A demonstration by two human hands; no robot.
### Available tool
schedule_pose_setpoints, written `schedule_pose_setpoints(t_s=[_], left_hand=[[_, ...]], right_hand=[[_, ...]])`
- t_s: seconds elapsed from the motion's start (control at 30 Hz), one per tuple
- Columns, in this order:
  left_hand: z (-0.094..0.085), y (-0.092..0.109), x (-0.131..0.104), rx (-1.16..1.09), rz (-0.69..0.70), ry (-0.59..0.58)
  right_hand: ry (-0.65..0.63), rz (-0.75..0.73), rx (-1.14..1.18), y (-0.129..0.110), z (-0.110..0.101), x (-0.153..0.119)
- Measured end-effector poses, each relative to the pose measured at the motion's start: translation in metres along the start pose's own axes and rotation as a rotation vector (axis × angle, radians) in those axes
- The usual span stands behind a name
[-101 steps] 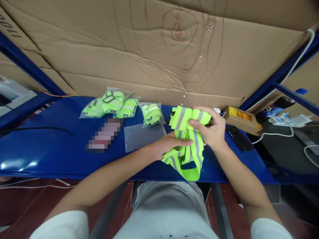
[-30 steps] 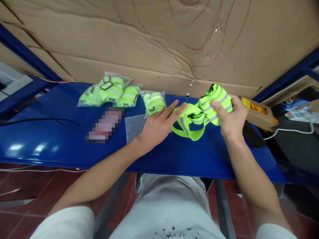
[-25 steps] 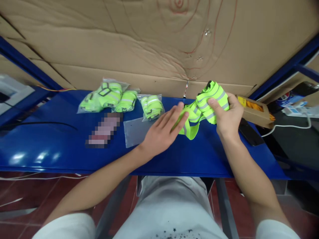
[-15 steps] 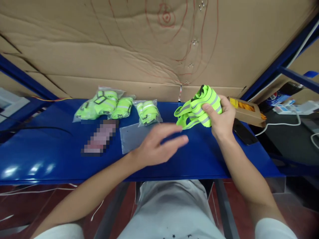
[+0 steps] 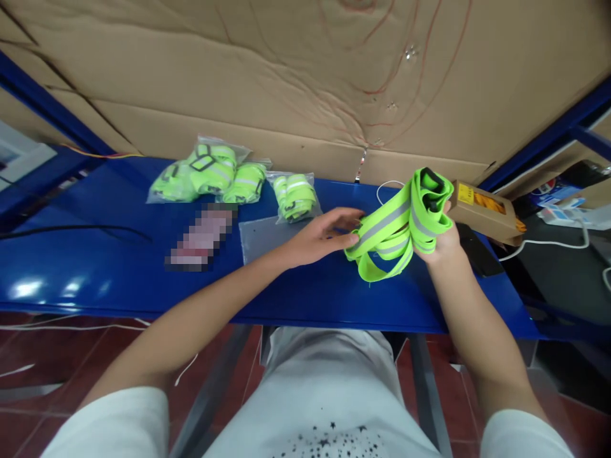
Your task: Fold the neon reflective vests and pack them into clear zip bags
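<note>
A bundle of neon green straps (image 5: 389, 222) with silver-grey stripes is held over the right part of the blue table (image 5: 296, 292). My right hand (image 5: 442, 238) grips its rolled end from below and behind, most fingers hidden by the fabric. At the bundle's left end, my left hand (image 5: 329, 236) has its thumb and fingers around the edge of a strap loop, which hangs down between the hands. Left of them, a clear bag with a rolled green strap (image 5: 294, 196) lies beside a flat clear plastic sheet (image 5: 258, 235).
Several bagged green straps (image 5: 210, 172) lie at the back left, with a pixelated pink item (image 5: 203, 236) in front. A cardboard box (image 5: 487, 213) and a dark phone (image 5: 477, 251) sit on the right. Cardboard (image 5: 286, 76) stands behind the table; a black cable (image 5: 95, 229) crosses the left.
My left hand has moved right and up and taken hold of the strap loop. My right hand has turned the bundle, showing its rolled end. The camera view has shifted.
</note>
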State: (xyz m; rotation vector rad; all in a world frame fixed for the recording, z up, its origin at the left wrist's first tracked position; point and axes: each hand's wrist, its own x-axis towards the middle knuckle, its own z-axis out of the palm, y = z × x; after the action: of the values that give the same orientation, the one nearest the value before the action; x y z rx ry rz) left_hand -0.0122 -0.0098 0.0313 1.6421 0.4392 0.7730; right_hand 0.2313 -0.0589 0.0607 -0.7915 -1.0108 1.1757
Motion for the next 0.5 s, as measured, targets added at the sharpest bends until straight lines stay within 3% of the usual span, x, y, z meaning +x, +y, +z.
schedule_pose_setpoints(t_s=[0.07, 0.1, 0.23, 0.4, 0.5], left_hand=[[0.005, 0.003, -0.001, -0.082, -0.093, -0.069], [0.007, 0.004, -0.001, -0.104, -0.124, -0.046], [0.011, 0.010, -0.001, -0.220, -0.174, 0.198], [-0.003, 0.010, 0.007, -0.418, -0.093, 0.494], [-0.014, 0.007, 0.012, -0.494, -0.175, 0.536]], right_hand=[[0.057, -0.022, 0.056, 0.001, 0.002, -0.001], [0.093, -0.032, 0.083, 0.001, 0.002, 0.000], [0.157, -0.048, 0.134, -0.002, -0.003, 0.010], [0.155, -0.087, 0.165, 0.002, -0.013, 0.023], [0.133, -0.061, 0.125, 0.009, -0.015, 0.024]])
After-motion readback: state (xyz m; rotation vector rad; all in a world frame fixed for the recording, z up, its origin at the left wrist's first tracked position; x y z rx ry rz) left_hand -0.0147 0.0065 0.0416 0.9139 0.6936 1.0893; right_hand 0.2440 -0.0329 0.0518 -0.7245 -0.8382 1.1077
